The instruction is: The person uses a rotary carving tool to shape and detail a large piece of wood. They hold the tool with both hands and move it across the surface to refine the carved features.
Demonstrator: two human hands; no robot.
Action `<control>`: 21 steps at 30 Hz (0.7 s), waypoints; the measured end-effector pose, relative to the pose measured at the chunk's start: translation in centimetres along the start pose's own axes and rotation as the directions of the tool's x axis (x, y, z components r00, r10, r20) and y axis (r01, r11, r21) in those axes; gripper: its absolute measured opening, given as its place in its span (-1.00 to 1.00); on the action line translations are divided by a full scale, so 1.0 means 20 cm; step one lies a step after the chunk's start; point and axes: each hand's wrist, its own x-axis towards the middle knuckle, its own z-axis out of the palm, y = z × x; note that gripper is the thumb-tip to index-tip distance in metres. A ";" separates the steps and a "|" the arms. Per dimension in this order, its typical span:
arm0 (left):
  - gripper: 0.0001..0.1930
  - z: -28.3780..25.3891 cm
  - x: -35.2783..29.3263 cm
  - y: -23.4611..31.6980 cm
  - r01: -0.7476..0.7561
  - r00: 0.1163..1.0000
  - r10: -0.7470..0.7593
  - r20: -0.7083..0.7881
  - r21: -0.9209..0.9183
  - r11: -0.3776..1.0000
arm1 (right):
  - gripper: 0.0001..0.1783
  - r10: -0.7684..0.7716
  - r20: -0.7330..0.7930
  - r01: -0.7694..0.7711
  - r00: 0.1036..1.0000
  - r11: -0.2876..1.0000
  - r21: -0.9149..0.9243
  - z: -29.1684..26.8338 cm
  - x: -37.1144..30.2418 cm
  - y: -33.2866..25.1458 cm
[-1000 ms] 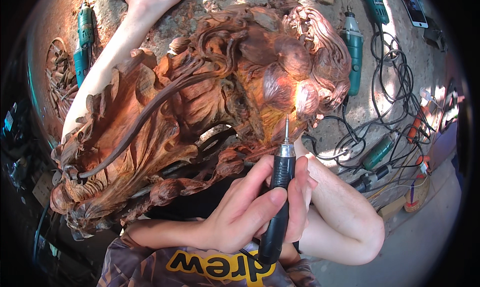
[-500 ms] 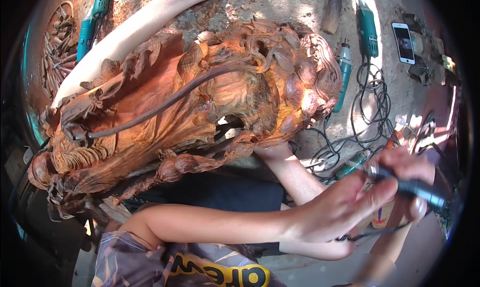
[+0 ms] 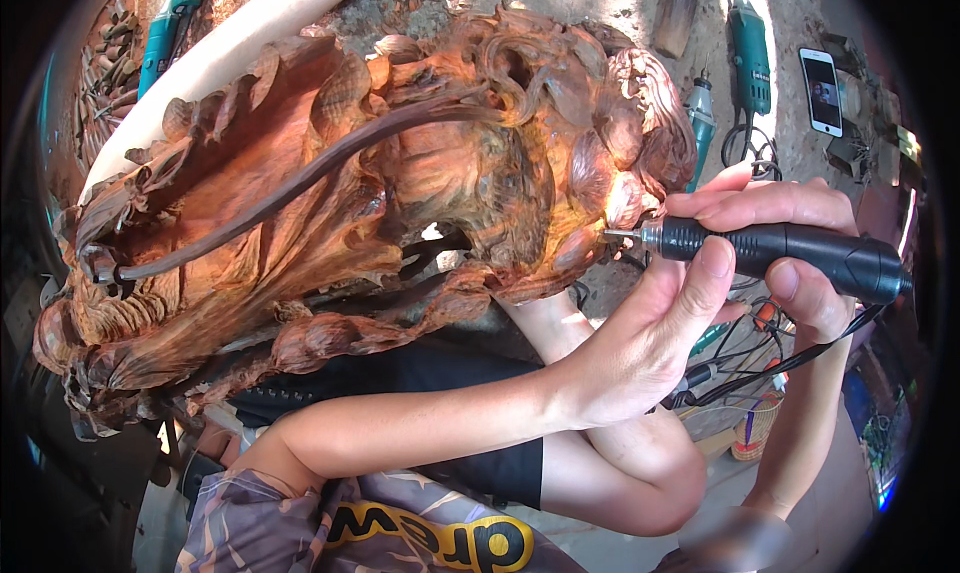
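A reddish-brown wood carving [image 3: 260, 183] with curled, leaf-like and rounded forms fills the left and middle, tilted across my lap. My right hand [image 3: 800, 218] is closed around a black pen-style rotary tool [image 3: 790, 253], its cable trailing below. The tool's thin metal bit points left and meets, or almost meets, the rounded forms at the carving's right end. My left hand [image 3: 630, 358] reaches in from below, thumb pressed on the tool's front body. Its other fingers pass partly behind the tool, near the collar.
Teal power tools [image 3: 750, 63] lie on the ground at upper right, with black cables. A white phone [image 3: 822, 91] rests farther right. A basket of wooden-handled tools [image 3: 108, 83] stands at far left. A bare limb [image 3: 230, 53] passes behind the carving.
Both hands have moved left and up with the rotary tool, bringing its bit to the carving's right end. The tool has turned nearly level. The whole view has shifted slightly.
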 end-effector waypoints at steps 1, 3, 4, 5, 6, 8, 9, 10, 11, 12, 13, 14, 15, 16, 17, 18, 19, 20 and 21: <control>-0.24 0.00 0.00 0.00 0.002 1.000 -0.002 0.008 -0.016 1.000 | -0.31 -0.011 -0.015 0.011 1.000 1.000 -0.020 0.01 0.00 0.00; -0.23 -0.02 0.02 0.00 0.030 0.999 -0.030 0.031 -0.017 0.999 | -0.31 0.036 -0.032 -0.037 0.999 0.999 -0.023 0.02 0.01 -0.02; -0.22 -0.02 0.02 0.00 0.029 0.999 -0.028 0.029 -0.042 0.999 | -0.31 0.057 -0.038 -0.058 0.998 0.998 -0.025 0.02 0.02 -0.03; -0.21 -0.03 0.02 0.00 0.039 0.999 -0.038 0.038 -0.033 0.999 | -0.31 0.077 -0.044 -0.079 0.996 0.997 -0.028 0.02 0.02 -0.03; -0.21 -0.03 0.02 0.00 0.034 0.999 -0.033 0.031 -0.042 0.999 | -0.31 0.083 -0.044 -0.085 0.996 0.996 -0.033 0.03 0.02 -0.03; -0.21 -0.03 0.02 0.00 0.029 0.999 -0.027 0.025 -0.049 0.998 | -0.31 0.093 -0.051 -0.095 0.994 0.995 -0.032 0.04 0.02 -0.03; -0.21 -0.03 0.02 0.00 0.029 0.999 -0.027 0.024 -0.048 0.998 | -0.31 0.097 -0.058 -0.099 0.994 0.995 -0.026 0.04 0.02 -0.03; -0.21 -0.03 0.02 0.01 0.030 0.999 -0.029 0.019 -0.065 0.997 | -0.31 0.096 -0.064 -0.098 0.993 0.995 -0.033 0.04 0.02 -0.03; -0.21 -0.02 0.02 0.02 0.021 1.000 -0.020 0.020 -0.044 0.999 | -0.31 0.078 -0.062 -0.080 0.995 0.996 -0.027 0.04 0.02 -0.03; -0.21 -0.01 0.01 0.02 0.013 1.000 -0.012 0.016 -0.044 0.999 | -0.31 0.058 -0.059 -0.060 0.997 0.998 -0.034 0.04 0.03 -0.03; -0.21 -0.01 0.01 0.03 -0.013 1.000 0.014 0.003 -0.059 0.998 | -0.31 0.032 -0.054 -0.034 0.998 0.999 -0.043 0.04 0.03 -0.03; -0.21 0.00 0.00 0.03 -0.004 1.000 0.004 -0.007 -0.044 0.999 | -0.31 0.006 -0.049 -0.008 0.999 0.999 -0.052 0.04 0.03 -0.03; -0.21 0.00 0.00 0.03 -0.013 1.000 0.012 -0.024 -0.043 0.999 | -0.31 -0.029 -0.042 0.026 0.999 0.998 -0.062 0.04 0.03 -0.03; -0.21 0.00 0.00 0.04 -0.073 0.997 0.074 0.008 -0.068 0.995 | -0.31 0.001 -0.059 -0.004 0.998 0.998 -0.061 0.04 0.03 -0.04; -0.21 0.00 0.00 0.03 -0.008 1.000 0.007 -0.013 -0.052 0.999 | -0.31 -0.006 -0.048 0.003 0.999 0.998 -0.070 0.04 0.04 -0.04; -0.20 -0.01 0.01 0.04 0.010 1.000 -0.009 0.017 -0.063 0.998 | -0.31 0.052 -0.063 -0.056 0.997 0.996 -0.066 0.05 0.03 -0.05; -0.19 -0.02 0.02 0.03 0.076 0.997 -0.075 0.019 -0.069 0.995 | -0.31 0.076 -0.070 -0.079 0.995 0.996 -0.044 0.05 0.04 -0.05; -0.19 -0.02 0.02 0.03 0.021 0.999 -0.018 0.046 -0.058 0.998 | -0.31 0.073 -0.076 -0.077 0.994 0.995 -0.063 0.05 0.03 -0.05; -0.19 -0.03 0.02 0.03 0.014 0.999 -0.012 0.045 -0.044 0.999 | -0.31 0.036 -0.072 -0.040 0.997 0.997 -0.065 0.05 0.04 -0.04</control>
